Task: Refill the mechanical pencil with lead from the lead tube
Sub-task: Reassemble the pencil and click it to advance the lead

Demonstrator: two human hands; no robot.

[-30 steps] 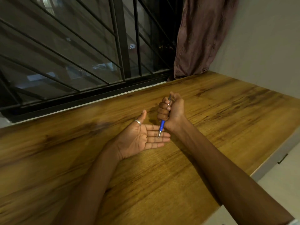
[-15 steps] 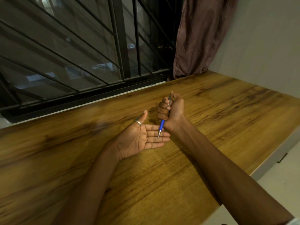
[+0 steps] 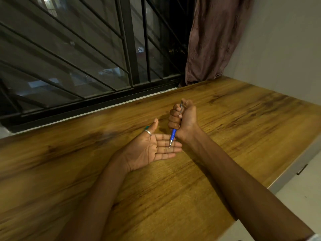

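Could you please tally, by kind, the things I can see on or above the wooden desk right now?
Hands: 2, the open left hand and the right hand fisted around the pencil
Mechanical pencil: 1
Ring: 1
Lead tube: 0 in view
Total: 4

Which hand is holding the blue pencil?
The right hand, closed in a fist around the mechanical pencil, tip down. The left hand lies open, palm up, beneath the tip.
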